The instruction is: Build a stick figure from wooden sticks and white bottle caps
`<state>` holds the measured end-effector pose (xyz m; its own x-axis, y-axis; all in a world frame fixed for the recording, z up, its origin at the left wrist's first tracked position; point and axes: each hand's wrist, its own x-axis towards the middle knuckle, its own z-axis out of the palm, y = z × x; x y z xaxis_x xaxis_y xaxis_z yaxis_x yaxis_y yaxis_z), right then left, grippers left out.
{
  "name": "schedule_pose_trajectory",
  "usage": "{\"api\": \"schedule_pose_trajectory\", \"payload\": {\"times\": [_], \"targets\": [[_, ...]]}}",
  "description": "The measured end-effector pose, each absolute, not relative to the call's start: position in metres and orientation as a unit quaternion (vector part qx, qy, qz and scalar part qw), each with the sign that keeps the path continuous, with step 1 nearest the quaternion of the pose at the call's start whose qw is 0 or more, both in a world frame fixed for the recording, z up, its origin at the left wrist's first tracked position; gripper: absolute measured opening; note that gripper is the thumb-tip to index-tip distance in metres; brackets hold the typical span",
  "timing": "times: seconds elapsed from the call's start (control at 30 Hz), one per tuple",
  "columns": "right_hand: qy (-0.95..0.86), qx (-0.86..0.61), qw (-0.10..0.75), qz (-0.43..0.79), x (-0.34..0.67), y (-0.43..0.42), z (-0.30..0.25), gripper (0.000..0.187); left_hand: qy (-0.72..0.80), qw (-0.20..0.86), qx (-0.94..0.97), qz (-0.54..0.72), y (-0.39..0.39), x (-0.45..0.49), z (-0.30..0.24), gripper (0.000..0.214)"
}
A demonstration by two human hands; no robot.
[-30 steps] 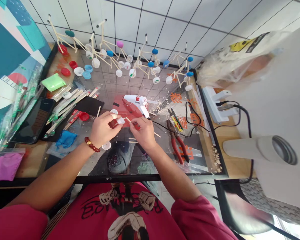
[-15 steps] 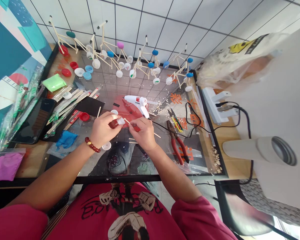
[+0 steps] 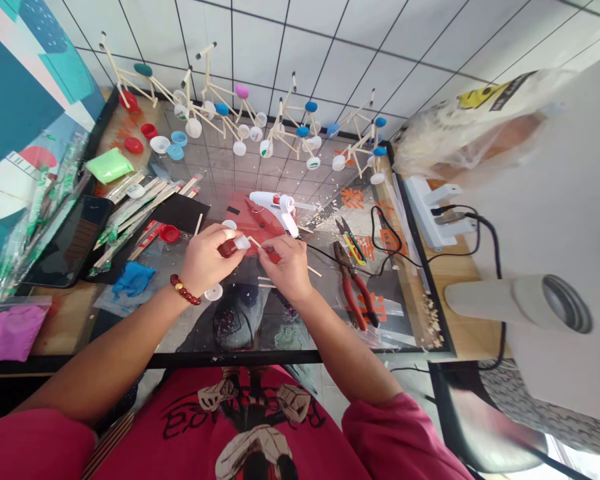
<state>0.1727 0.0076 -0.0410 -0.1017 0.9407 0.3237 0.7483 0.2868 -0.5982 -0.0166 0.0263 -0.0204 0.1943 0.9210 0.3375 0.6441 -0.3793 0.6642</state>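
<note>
Between the fingertips of my left hand (image 3: 211,255) is a small whitish bottle cap (image 3: 241,243). My right hand (image 3: 286,265) pinches a short wooden stick (image 3: 253,241), whose tip is beside the cap; whether the two touch is too small to tell. Just beyond both hands a white hot glue gun (image 3: 279,207) lies on a red patch of the tabletop. Loose white caps rest near my left hand, one beyond it (image 3: 229,225) and another cap (image 3: 213,292) below it. Cut sticks (image 3: 266,283) lie under my right hand.
Along the back wall stand several stick figures (image 3: 280,130) on bottle-cap feet. Wrapped chopsticks (image 3: 140,207), a phone (image 3: 67,240) and clay packets (image 3: 109,165) fill the left. Red-handled pliers (image 3: 353,287), small cutters (image 3: 351,240), a black cord (image 3: 390,233) and a power strip (image 3: 433,213) are on the right.
Both hands stay almost still, keeping hold of the cap and the stick. The whole view has shifted very slightly.
</note>
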Motion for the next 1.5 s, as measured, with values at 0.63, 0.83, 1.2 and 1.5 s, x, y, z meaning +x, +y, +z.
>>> {"api": "schedule_pose_trajectory", "payload": {"times": [0.63, 0.83, 1.2, 1.5], "targets": [[-0.725, -0.585, 0.331, 0.149, 0.1716, 0.0086, -0.0418, 0.003, 0.51, 0.17, 0.76, 0.365, 0.0256, -0.0171, -0.0237, 0.02], [-0.722, -0.586, 0.332, 0.157, 0.1721, 0.0081, -0.0411, 0.007, 0.508, 0.162, 0.764, 0.363, 0.0252, -0.0172, -0.0243, 0.02], [-0.721, -0.593, 0.323, 0.156, 0.172, 0.0069, -0.0384, 0.016, 0.512, 0.161, 0.762, 0.361, 0.0252, -0.0164, -0.0231, 0.024], [-0.723, -0.592, 0.32, 0.158, 0.1721, 0.0055, -0.0371, 0.016, 0.508, 0.157, 0.766, 0.361, 0.0249, -0.0168, -0.0232, 0.025]]}}
